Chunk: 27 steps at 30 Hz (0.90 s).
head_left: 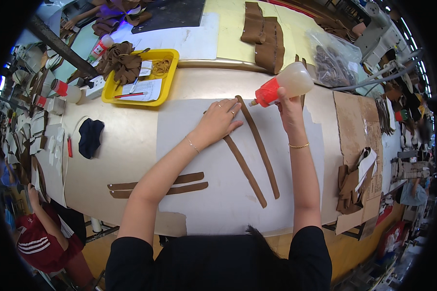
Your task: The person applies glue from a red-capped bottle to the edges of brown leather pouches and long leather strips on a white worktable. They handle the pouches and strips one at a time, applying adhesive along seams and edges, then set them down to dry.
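Note:
My right hand (290, 109) grips a translucent squeeze bottle (296, 77) with a red band around its neck end. The bottle is tipped so that its nozzle points down and left, near the top end of a long brown strip (258, 140). My left hand (219, 121) lies palm down with its fingers stretched out, the fingertips beside that strip's upper end. A second brown strip (245, 169) runs out from under this hand, which hides its upper part. Beneath my left forearm lie two shorter brown strips (189, 187), side by side and partly covered by the arm.
A grey sheet (209, 213) covers the middle of the table. Beyond it stands a yellow tray (155, 103) with brown pieces and rubber bands. Dark blue cloth (90, 138) lies at left, brown pieces (352, 189) on cardboard (357, 111) at right. A person (46, 237) is at lower left.

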Each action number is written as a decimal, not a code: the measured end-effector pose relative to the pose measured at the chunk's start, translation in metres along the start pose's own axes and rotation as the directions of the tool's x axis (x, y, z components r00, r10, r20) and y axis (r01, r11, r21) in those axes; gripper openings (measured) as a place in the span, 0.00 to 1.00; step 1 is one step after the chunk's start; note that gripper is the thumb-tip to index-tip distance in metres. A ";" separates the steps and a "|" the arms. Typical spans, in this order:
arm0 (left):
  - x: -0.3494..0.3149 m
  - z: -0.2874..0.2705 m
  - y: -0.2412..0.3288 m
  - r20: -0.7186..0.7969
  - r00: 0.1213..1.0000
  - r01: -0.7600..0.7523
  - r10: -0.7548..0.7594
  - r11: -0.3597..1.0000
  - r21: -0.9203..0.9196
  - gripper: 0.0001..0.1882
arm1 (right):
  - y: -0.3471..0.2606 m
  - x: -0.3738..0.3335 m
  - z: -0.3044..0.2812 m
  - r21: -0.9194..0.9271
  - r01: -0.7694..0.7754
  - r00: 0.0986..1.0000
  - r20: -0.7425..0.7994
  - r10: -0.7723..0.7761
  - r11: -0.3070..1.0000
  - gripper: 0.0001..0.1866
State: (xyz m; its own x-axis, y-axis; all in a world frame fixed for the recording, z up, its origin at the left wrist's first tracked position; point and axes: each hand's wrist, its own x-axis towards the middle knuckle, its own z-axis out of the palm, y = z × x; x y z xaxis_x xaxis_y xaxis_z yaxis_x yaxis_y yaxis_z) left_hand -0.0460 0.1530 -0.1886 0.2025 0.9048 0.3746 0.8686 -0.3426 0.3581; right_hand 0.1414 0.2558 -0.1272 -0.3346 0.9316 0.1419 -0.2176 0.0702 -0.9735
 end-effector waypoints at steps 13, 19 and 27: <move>0.005 -0.003 -0.001 0.042 0.999 -0.028 0.023 0.990 0.140 0.23 | 0.035 0.059 0.021 -0.387 0.074 0.997 0.018 -0.072 0.919 0.27; 0.005 0.001 -0.003 0.027 0.999 -0.044 0.040 0.985 0.166 0.22 | 0.037 0.056 0.038 -0.452 0.147 0.987 0.130 -0.099 0.880 0.25; 0.004 0.003 -0.002 -0.001 0.998 -0.061 0.063 0.975 0.213 0.21 | 0.042 0.056 0.045 -0.500 0.259 0.960 0.230 -0.162 0.826 0.26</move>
State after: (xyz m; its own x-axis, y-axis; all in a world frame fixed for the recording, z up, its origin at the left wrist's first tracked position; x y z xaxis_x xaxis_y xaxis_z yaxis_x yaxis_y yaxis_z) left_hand -0.0457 0.1580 -0.1906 0.2564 0.8812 0.3971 0.9310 -0.3355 0.1436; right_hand 0.0723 0.2946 -0.1525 -0.4964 0.8009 0.3350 0.1918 0.4775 -0.8574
